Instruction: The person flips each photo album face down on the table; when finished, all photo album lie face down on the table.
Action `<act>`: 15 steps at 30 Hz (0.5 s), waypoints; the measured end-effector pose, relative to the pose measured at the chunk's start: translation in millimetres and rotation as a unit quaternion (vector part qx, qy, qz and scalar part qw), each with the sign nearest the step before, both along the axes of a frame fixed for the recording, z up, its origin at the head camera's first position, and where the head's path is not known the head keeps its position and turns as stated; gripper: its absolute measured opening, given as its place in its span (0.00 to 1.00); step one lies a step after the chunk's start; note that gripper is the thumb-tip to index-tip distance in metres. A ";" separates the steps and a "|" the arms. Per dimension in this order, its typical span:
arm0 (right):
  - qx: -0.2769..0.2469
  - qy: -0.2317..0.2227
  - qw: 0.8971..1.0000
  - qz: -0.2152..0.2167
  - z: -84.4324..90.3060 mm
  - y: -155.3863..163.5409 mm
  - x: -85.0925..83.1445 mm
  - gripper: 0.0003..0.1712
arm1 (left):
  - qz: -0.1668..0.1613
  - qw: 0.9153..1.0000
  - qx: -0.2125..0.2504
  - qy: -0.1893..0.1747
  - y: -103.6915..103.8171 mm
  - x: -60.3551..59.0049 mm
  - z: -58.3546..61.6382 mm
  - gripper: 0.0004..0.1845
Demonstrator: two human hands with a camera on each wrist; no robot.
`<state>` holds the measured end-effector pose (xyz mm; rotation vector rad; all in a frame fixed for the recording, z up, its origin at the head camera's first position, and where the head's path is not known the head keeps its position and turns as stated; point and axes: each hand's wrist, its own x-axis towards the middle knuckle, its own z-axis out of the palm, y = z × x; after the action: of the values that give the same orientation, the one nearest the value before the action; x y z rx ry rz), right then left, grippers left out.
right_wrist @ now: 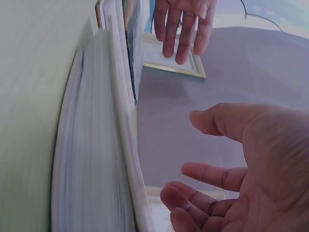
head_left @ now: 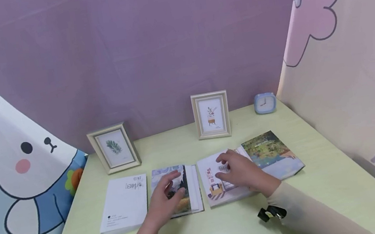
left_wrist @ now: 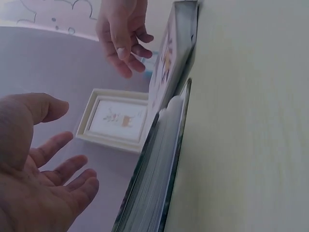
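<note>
Pale green wood-grain table [head_left: 325, 177]. Back row: cream picture frame with leaf print [head_left: 114, 147] at left, cream picture frame with potted-plant print [head_left: 211, 115] in the middle, small blue alarm clock [head_left: 264, 103] at right. Front row, flat, side by side: white book with black characters [head_left: 123, 204], painted-cover book [head_left: 178, 190], book with room illustration [head_left: 219, 186], book with garden painting cover [head_left: 271, 154]. Small black clip-like object [head_left: 271, 213] near front edge.

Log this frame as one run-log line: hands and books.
left hand: open, over dark-cover book | right hand: open, over room-print book | neither book gripped | white book: far left, untouched
</note>
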<state>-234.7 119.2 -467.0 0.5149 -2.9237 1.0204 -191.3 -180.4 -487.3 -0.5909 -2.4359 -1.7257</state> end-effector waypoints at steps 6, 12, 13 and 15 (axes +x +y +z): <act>0.009 -0.016 0.999 0.034 -2.4 -23.6 -3.5 0.38 | 0.029 1.000 0.004 0.003 -17.6 -4.8 -0.6 0.25; 0.018 -0.038 0.997 0.065 -5.1 -46.8 -1.7 0.42 | 0.077 0.997 0.018 0.004 -37.7 -9.5 0.4 0.25; 0.022 -0.038 0.997 0.070 -5.8 -50.7 -1.5 0.43 | 0.086 0.996 0.024 0.003 -41.1 -10.7 0.0 0.25; 0.031 -0.033 0.996 0.081 -6.7 -58.4 -1.0 0.44 | 0.101 0.994 0.037 0.001 -47.0 -12.8 -1.0 0.24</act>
<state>-235.7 60.8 -473.8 0.7457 -3.0222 0.9805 -204.1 -227.4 -488.3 -0.3238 -2.3260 -1.7239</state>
